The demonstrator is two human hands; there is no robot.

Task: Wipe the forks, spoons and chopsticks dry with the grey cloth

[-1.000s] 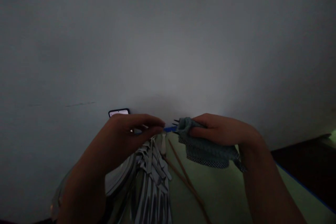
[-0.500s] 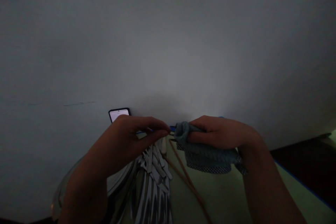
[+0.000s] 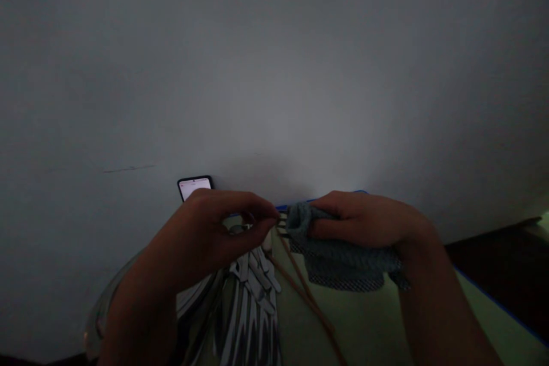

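My right hand [image 3: 364, 217] is closed around a folded grey-green cloth [image 3: 347, 260] with a checked edge. Fork tines [image 3: 283, 225] poke out of the cloth's bunched left end; the rest of this fork is hidden inside it. My left hand [image 3: 240, 223] pinches at the tips of those tines with thumb and forefinger. Below the left hand lies a pile of metal cutlery [image 3: 253, 309], with forks and knives side by side and some crossing on top. A pair of thin brown sticks or cords [image 3: 311, 300] runs along the table beside the pile.
A phone [image 3: 195, 186] with a lit screen leans against the grey wall [image 3: 274, 80] behind the table. The pale green tabletop [image 3: 364, 326] has a blue edge. A clear rounded rim [image 3: 100, 303] shows behind my left forearm. The light is dim.
The fork tines have turned a little and more of them shows between cloth and fingertips. The cloth's hanging edge has shifted slightly down and right. Both hands have otherwise barely moved.
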